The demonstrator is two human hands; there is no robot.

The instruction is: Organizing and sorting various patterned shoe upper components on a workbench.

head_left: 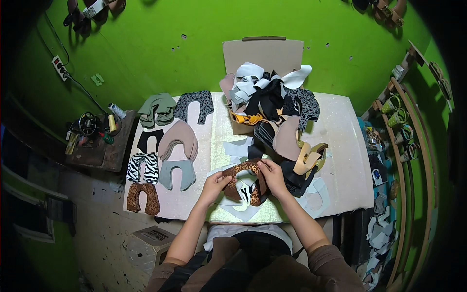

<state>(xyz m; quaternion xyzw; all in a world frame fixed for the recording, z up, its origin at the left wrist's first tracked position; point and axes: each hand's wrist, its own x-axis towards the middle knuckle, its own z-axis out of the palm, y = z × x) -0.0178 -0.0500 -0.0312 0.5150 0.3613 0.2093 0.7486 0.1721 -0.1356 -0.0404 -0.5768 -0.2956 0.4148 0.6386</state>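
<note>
Between both hands I hold leopard-print U-shaped cut pieces (238, 171) above the near part of the table. My left hand (217, 185) pinches their left side, and my right hand (272, 176) grips the upper right. Under them lie a zebra-print piece (246, 193) and pale scraps. On the left are U-shaped stacks: olive green (158, 109), black with pale lines (195, 104), dusty pink (178, 138), zebra print (142, 167), grey (176, 173) and leopard print (142, 197). A small black piece (150, 140) lies among them.
At the back, a cardboard box (262, 53) overflows with white, black and yellow scraps. Pink pieces (287, 138) and tan pieces (307, 159) are heaped to the right. A sewing machine (87, 124) stands far left; a wooden rack (413, 121) with shoes is at right.
</note>
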